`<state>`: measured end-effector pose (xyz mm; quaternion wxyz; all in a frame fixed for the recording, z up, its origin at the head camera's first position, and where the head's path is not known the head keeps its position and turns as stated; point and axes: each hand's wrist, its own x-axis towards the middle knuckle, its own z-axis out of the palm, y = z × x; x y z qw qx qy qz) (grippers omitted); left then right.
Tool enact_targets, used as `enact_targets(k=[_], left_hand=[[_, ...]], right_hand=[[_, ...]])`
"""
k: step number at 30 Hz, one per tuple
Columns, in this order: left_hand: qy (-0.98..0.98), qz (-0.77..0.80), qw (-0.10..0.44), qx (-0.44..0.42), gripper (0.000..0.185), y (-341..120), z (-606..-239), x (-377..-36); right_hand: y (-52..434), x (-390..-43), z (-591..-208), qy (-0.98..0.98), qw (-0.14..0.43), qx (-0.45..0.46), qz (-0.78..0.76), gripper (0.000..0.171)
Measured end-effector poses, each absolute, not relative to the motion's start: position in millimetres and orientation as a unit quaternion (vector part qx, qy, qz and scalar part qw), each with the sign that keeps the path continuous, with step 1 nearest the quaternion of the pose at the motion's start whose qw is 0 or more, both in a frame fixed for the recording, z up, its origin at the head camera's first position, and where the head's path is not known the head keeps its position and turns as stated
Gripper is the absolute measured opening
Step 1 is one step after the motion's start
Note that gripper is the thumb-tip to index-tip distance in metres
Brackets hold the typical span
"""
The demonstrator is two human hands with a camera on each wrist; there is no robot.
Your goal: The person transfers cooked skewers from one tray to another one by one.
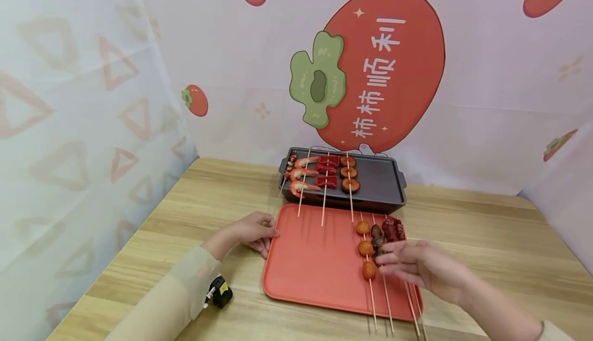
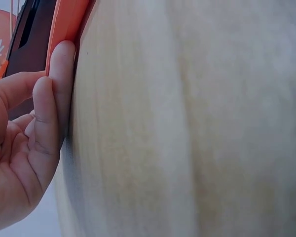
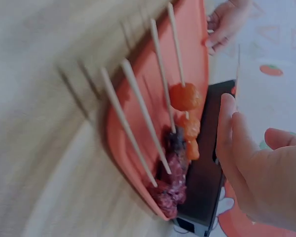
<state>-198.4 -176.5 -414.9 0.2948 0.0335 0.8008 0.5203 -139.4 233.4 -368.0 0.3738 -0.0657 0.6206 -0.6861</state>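
Spread and relaxed, the right hand [image 1: 423,269] hovers over three skewers [image 1: 377,243] left on the red tray [image 1: 315,274]; four lie beyond on the dark grill pan [image 1: 380,181]. Left wrist view: left hand [image 2: 24,148], fingers straight, touches the tray's edge. Right wrist view: those skewers [image 3: 180,133] lie untouched beside the fingers.

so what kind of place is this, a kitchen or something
Probably a staged tabletop set, not a real kitchen: a wooden table walled in by printed persimmon backdrop cloth, with a dark grill pan and a red tray of skewers.
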Motion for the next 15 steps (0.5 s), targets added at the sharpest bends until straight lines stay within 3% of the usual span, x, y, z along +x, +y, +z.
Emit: enact_targets(k=[15], left_hand=[[0.803,0.515,0.299,0.03,0.015,-176.0,-411.2,-199.2]], right_hand=[[213.8,-191.4,-343.3,0.602,0.33,-0.033,-0.727,0.063]])
